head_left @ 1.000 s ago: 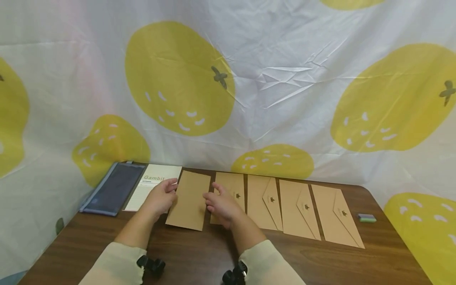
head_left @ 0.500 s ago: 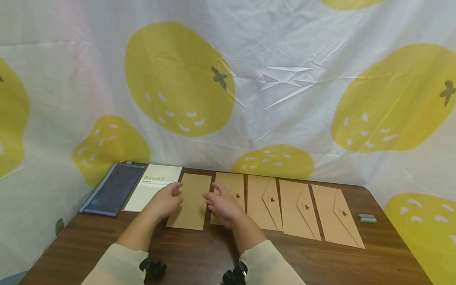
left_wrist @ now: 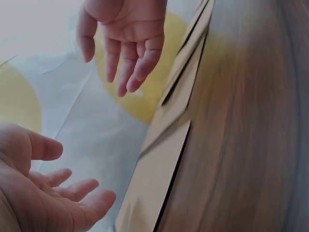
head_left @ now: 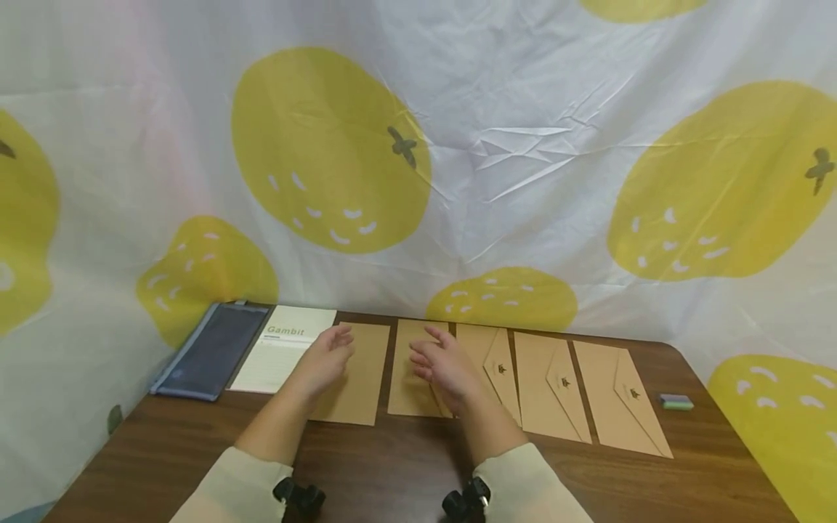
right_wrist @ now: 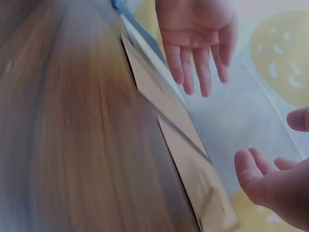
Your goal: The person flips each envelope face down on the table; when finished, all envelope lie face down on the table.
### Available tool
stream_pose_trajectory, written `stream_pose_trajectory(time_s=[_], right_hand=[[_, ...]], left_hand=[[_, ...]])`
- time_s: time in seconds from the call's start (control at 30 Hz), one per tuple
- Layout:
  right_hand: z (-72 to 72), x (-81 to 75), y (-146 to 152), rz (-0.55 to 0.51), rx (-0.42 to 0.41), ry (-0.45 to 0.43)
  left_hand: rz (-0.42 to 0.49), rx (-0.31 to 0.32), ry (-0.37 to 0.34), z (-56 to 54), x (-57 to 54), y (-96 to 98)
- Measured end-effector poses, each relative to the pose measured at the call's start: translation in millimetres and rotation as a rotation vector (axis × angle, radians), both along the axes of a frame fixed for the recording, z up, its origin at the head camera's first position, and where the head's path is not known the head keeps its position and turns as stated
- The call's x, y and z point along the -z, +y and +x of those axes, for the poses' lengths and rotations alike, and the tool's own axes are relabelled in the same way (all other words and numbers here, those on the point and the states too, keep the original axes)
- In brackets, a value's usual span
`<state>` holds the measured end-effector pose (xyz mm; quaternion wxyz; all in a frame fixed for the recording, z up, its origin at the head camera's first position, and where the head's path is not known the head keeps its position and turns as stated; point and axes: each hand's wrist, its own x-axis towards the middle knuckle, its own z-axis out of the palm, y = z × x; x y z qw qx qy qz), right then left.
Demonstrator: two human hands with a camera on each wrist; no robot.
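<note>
A plain kraft envelope (head_left: 366, 374) lies flat on the table, face without a flap up. Over its left edge hovers my left hand (head_left: 323, 363), palm inward, fingers loosely bent and holding nothing. My right hand (head_left: 451, 367) hangs above the neighbouring kraft envelope (head_left: 407, 388) and partly covers it. Both wrist views show a gap between the hands and the paper: the left hand (left_wrist: 53, 193) and the right hand (right_wrist: 277, 181) each have relaxed fingers around air. Three more envelopes continue the row rightward, the closest (head_left: 480, 356) partly behind my right hand, all with pointed flaps and small dark crests.
Left of the row lie a white notepad (head_left: 284, 352) marked "Gambit" and a dark blue zip pouch (head_left: 212, 352). A small grey-green block (head_left: 676, 402) sits by the right edge of the wooden table (head_left: 379, 472). A lemon-print curtain (head_left: 510, 181) hangs behind.
The plain envelope, tilted with its edge at my left hand a second ago, now lies flat. Both hands have come away from it and shifted right, the right hand farther.
</note>
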<state>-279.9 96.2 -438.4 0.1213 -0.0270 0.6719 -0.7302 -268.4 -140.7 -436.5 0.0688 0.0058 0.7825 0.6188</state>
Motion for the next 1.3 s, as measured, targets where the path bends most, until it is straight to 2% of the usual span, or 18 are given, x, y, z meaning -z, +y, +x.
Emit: stream_pose_trajectory(time_s=[0.13, 0.3, 0.37, 0.47, 0.6, 0.77, 0.9, 1.07, 1.3], right_hand=[[3.0, -1.6, 32.1, 0.041, 0.031, 0.017], [4.6, 0.2, 65.1, 0.073, 0.111, 0.033], [3.4, 2.5, 72.4, 0.076, 0.129, 0.036], [1.1, 6.7, 75.7, 0.062, 0.11, 0.033], [-0.8, 12.0, 72.9, 0.021, 0.079, 0.019], [-0.7, 18.7, 73.5, -0.04, 0.081, -0.021], [3.4, 22.0, 75.1, -0.045, 0.038, -0.039], [7.4, 22.0, 73.5, -0.038, 0.02, -0.043], [3.5, 22.2, 74.6, -0.04, 0.021, -0.07]], left_hand=[[0.062, 0.005, 0.01, -2.4, 0.9, 21.1], [0.149, 0.018, 0.02, -5.9, -1.5, 51.9], [0.155, 0.027, 0.031, -6.7, -2.0, 61.9], [0.123, 0.026, 0.04, -6.0, -0.9, 71.3], [0.077, 0.014, 0.035, -3.7, 3.4, 74.6], [0.057, 0.04, 0.005, -1.7, 9.3, 74.2], [0.053, 0.051, -0.012, 0.1, 12.5, 73.0], [0.003, 0.053, 0.006, 1.1, 14.9, 72.9], [-0.068, 0.056, 0.034, -0.6, 16.0, 71.3]])
